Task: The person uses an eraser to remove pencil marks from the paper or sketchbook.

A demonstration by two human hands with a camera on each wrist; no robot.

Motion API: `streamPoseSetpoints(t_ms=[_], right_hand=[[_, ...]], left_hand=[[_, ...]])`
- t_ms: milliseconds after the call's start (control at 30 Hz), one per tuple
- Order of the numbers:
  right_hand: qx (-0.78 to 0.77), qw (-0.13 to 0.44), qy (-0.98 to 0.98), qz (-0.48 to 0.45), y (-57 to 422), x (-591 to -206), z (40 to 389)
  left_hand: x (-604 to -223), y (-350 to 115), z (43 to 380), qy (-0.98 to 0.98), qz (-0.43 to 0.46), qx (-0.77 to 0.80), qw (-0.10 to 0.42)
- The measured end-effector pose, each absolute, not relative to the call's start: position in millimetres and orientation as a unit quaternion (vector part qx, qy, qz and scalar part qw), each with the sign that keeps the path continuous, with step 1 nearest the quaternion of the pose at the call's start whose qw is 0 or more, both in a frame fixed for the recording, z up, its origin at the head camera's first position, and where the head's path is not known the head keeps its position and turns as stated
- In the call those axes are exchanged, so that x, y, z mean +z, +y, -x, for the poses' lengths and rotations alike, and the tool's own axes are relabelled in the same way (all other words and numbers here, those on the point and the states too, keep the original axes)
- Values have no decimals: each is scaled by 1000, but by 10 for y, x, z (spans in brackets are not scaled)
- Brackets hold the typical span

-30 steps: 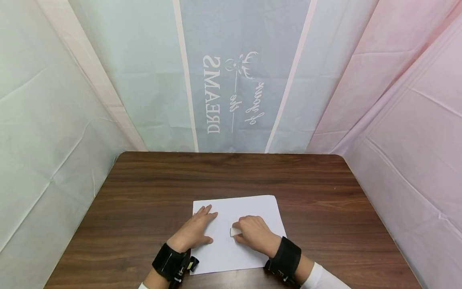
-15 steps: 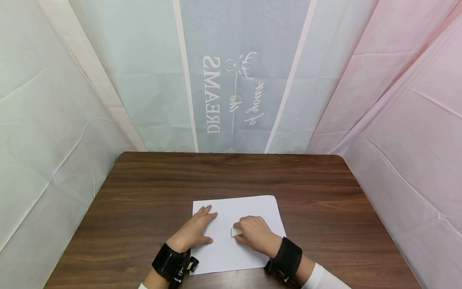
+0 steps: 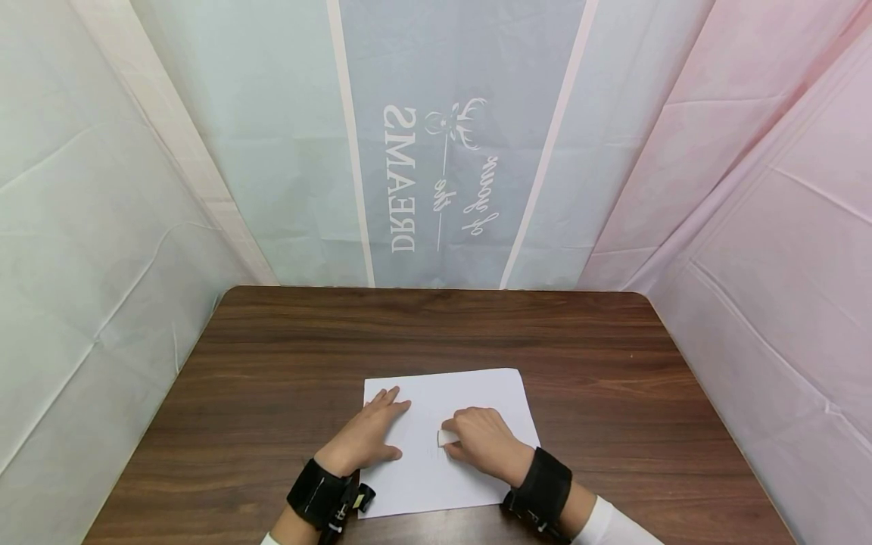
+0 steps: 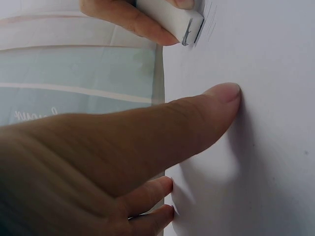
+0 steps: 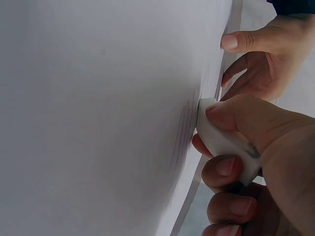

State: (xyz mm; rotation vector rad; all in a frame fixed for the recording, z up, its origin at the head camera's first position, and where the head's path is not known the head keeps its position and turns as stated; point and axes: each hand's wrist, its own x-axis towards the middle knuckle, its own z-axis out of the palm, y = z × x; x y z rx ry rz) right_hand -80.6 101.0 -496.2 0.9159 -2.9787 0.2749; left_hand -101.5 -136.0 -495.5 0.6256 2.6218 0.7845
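A white sheet of paper (image 3: 470,484) lies on the table with faint pencil-like strokes (image 5: 182,130) near its middle. My right hand (image 3: 487,443) pinches a white eraser (image 5: 224,140) between thumb and fingers, its end right at the paper beside the strokes. In the left wrist view the eraser (image 4: 170,19) shows a dark smudged edge. My left hand (image 3: 364,439) rests spread on the left part of the sheet, thumb and fingertips pressing it, holding nothing. The left thumb (image 4: 187,125) lies across the left wrist view, below the eraser.
The dark wooden table (image 3: 436,325) reaches back to a hanging blue cloth (image 3: 463,265) with mirrored lettering. Pale cloth walls stand along the left (image 3: 123,318) and right sides. Both wrists wear black straps with small cameras.
My right hand has shifted very slightly to the right with the eraser, still at the strokes. My left hand stays in place on the paper.
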Motion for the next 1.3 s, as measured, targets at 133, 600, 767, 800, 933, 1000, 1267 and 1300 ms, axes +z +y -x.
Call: streamPoseSetpoints(t_ms=[133, 600, 767, 800, 933, 1000, 1267, 1300], right_hand=[[87, -3, -954, -288, 1013, -4960, 814], [83, -9, -954, -288, 1024, -4944, 822], [82, -10, -954, -288, 1028, -4946, 826], [83, -10, -954, -287, 1028, -4947, 824], [87, -12, -954, -286, 1028, -4943, 813], [88, -13, -954, -285, 1030, -4941, 810], [91, -12, -955, -284, 1035, -4932, 805], [91, -11, -955, -283, 1036, -4933, 805]], left_hand=[[-4959, -1359, 1014, 921, -218, 275, 167], [-4957, -1365, 1025, 922, -218, 272, 169], [-4964, -1368, 1045, 921, -224, 271, 168], [-4965, -1369, 1047, 921, -224, 271, 168], [-4964, -1370, 1045, 923, -225, 266, 166], [-4964, -1371, 1045, 923, -226, 266, 164], [-4965, -1369, 1035, 923, -221, 267, 166], [-4963, -1369, 1032, 923, -222, 267, 166]])
